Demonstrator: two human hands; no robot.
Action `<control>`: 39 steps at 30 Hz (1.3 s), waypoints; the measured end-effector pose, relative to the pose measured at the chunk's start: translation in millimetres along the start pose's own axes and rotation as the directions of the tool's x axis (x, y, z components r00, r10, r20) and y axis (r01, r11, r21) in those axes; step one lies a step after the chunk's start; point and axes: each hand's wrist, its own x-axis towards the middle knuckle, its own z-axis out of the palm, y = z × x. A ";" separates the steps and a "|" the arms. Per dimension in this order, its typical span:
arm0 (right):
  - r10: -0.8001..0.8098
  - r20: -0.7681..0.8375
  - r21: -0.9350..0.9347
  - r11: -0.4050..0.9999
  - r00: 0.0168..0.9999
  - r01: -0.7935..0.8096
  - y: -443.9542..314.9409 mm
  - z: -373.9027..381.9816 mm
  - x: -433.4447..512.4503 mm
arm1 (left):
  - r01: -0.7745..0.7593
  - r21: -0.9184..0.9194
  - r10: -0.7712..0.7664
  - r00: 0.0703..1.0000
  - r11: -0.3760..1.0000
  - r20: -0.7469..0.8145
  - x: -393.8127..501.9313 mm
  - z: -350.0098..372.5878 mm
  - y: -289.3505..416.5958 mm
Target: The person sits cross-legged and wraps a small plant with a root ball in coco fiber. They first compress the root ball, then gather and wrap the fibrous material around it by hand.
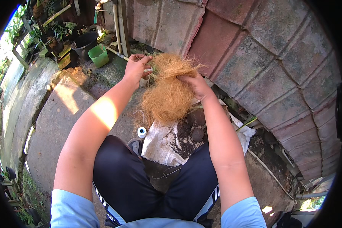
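Brown coconut-like fibre (171, 97) hangs in a large tangled mass in front of me. My right hand (195, 85) grips its upper right side, with the fingers partly buried in the strands. At the upper left of the fibre, my left hand (138, 68) is raised with bent fingers near some thin green plant pieces (154, 67); whether it pinches them is unclear. Below lies a white woven sack (162, 142) with dark soil (185, 136) and a round dark lump (197, 134) on it. A white thread spool (142, 132) stands beside the sack's left edge.
A green plastic container (98, 56) and a black pot (85, 42) stand at the upper left near a pipe (116, 28). Ribbed roof tiles (262, 65) slope along the right. Concrete slabs (59, 114) lie on the left, and a sandal (136, 146) shows by my left knee.
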 end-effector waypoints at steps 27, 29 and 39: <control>-0.137 -0.277 0.562 0.780 0.951 0.276 -21.3 -49.1 21.4 | -0.047 0.911 0.244 0.968 0.410 -0.059 41.6 -65.7 -33.3; -0.177 -0.332 0.497 0.802 0.926 0.332 -25.2 -33.9 29.4 | 0.056 0.815 0.120 0.981 0.577 -0.152 61.5 -92.4 -44.2; -0.215 -0.455 0.208 0.918 0.864 0.338 1.9 -8.3 38.5 | 0.013 0.376 -0.127 0.951 0.927 0.281 27.0 -33.8 -29.6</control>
